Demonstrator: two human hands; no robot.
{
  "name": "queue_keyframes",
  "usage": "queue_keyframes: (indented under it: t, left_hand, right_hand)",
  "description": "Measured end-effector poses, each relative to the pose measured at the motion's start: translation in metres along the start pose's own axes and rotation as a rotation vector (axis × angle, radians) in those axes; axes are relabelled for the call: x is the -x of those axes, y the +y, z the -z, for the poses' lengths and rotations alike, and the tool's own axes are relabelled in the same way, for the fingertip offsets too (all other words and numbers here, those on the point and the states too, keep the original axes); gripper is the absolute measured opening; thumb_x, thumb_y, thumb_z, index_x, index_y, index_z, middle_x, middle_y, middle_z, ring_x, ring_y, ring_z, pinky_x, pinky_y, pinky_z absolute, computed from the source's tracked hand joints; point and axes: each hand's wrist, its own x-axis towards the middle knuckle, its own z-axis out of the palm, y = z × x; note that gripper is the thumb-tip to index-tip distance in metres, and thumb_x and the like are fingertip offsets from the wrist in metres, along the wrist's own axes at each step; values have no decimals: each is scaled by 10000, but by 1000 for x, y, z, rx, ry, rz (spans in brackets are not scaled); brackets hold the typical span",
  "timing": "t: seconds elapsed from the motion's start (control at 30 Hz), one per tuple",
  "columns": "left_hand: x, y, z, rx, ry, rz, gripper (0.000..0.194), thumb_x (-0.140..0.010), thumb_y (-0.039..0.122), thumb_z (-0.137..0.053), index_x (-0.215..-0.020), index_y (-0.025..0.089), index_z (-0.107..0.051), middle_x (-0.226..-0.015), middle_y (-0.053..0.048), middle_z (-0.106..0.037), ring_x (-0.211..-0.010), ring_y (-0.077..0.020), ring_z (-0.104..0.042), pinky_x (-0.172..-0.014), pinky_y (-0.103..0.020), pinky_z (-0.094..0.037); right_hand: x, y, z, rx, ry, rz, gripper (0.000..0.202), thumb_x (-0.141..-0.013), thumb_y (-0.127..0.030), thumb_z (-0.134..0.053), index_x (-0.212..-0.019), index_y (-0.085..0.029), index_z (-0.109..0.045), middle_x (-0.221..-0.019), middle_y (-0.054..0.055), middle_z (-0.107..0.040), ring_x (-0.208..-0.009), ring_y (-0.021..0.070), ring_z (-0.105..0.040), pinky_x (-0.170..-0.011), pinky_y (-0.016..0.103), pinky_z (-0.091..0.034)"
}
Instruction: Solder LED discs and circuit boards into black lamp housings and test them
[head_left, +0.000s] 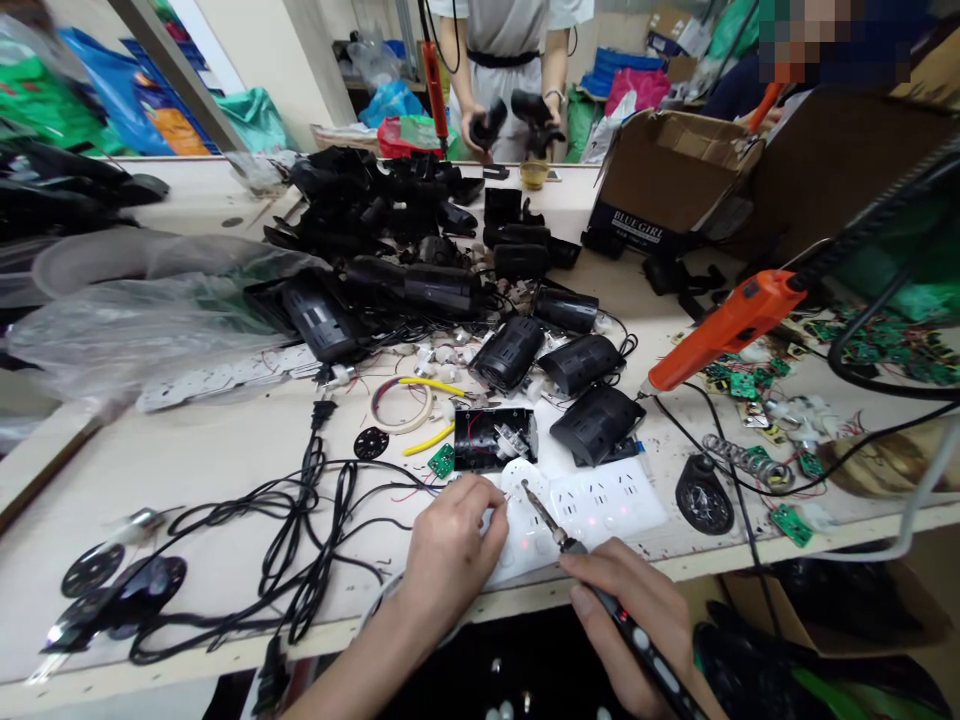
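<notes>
My right hand [630, 610] grips a soldering iron [548, 518] like a pen; its metal tip points at a small white round disc [517, 472]. My left hand [457, 535] is pinched closed just left of that disc, and whatever lies between its fingertips is hidden. Beneath both lies a white power strip [611, 498] with lit switches. An open black housing [472, 445] sits just behind, with a small motor [511, 442] in it. A small green circuit board [442, 460] with thin wires rests beside the housing.
Black housings [510, 353] pile up behind. An orange electric screwdriver [724, 330] hangs at right, near scattered circuit boards [791, 523]. Black cords [300, 520] lie left, by a yellow-ended wire coil [403, 403]. Across the table, a person [510, 70] holds black parts near a cardboard box [667, 170].
</notes>
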Motion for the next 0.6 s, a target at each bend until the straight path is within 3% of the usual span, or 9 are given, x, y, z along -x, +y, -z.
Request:
queue_keyframes:
  t: [0.4,0.5,0.6]
  left_hand:
    - [2,1,0,43,-34,32,157,-878,146,-495,-787,190,-615,-803,-35,-658,-682,-147,-606,-611,-232,-502]
    - [-3,0,8,117,-30,48,136,-895,204,-517,-833,190,-637,-884,-35,-669,-607,-110,-585,-579,-214,-489]
    - [-16,-7,24,73,24,109,167,-893,300,-546,-830,189,-655,-786,-17,-654,-554,-115,-563,-546,-231,-459]
  right_hand:
    - [4,0,-10,33,140,4,337,-892,-56,-507,-1175,-185,-638,-821,50,-572,-666,144,-593,-552,241,-501]
    - [4,3,-14,77,207,0,339,-902,-61,-526,-1187,-192,-654,-851,55,-542,-686,141,-586,-540,227,-496]
    - [4,4,-16,85,252,-6,333,-905,-65,-541,-1193,-187,-656,-865,53,-525,-681,135,-588,-535,226,-488]
